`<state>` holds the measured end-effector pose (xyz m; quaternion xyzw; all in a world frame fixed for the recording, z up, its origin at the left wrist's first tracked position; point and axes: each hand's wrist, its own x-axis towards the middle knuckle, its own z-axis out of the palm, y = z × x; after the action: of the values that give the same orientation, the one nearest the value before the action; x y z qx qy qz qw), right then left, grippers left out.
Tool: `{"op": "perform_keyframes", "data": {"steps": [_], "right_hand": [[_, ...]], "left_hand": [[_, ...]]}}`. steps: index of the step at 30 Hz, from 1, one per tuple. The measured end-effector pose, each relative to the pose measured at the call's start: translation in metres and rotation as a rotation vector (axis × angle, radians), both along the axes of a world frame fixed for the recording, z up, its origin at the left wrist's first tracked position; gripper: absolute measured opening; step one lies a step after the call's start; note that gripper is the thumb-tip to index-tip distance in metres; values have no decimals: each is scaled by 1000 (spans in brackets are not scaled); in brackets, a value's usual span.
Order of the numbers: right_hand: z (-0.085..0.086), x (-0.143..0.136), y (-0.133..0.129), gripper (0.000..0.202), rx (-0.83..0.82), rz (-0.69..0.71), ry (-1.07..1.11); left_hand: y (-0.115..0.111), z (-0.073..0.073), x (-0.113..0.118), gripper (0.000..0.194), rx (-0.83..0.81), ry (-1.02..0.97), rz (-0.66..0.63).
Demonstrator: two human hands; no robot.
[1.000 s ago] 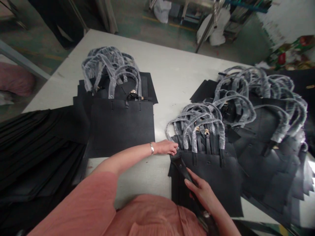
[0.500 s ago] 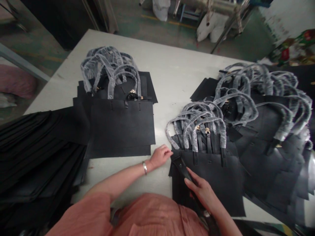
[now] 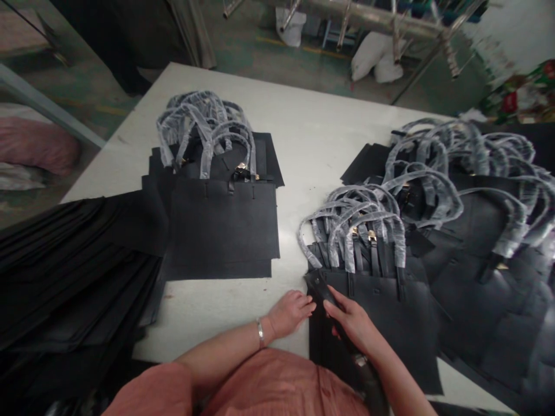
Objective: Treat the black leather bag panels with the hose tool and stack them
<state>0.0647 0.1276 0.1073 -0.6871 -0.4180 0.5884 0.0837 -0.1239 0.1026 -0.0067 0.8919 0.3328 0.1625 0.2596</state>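
Observation:
My right hand [image 3: 353, 320] is wrapped around a long black hand tool [image 3: 340, 329] with a silvery band lower down its body. The tool's wide head lies over the top left corner of a black bag panel [image 3: 390, 323] in front of me. My left hand [image 3: 290, 312], with a metal bracelet at the wrist, has its fingers closed at the left edge of that panel, just below the tool's head. Plastic-wrapped handles [image 3: 355, 225] with small gold buckles rise from the panel's top edge. My left fingertips are partly hidden against the dark material.
Left of centre sits a stack of black bag panels [image 3: 223, 231] with wrapped handles behind it. Layered black sheets [image 3: 69, 277] fan out at far left. More panels with wrapped handles [image 3: 489, 277] overlap on the right. A metal frame [image 3: 373, 17] stands beyond the white table [image 3: 299, 110].
My left hand has moved down and slightly right, along the panel's left edge. The tool's head has shifted slightly up towards the panel's corner. The whole view has tilted a little.

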Motion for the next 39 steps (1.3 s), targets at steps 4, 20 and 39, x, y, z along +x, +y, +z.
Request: {"op": "perform_keyframes", "data": {"steps": [4, 20, 39], "right_hand": [[-3, -15, 8, 66, 123, 29, -42], [17, 88, -65, 85, 199, -707, 72], [-13, 85, -47, 60, 210, -400, 56]], "left_hand": [[1, 5, 1, 21, 29, 58, -37], [107, 54, 100, 15, -187, -186, 170], [200, 64, 136, 42, -9, 300, -304]]}}
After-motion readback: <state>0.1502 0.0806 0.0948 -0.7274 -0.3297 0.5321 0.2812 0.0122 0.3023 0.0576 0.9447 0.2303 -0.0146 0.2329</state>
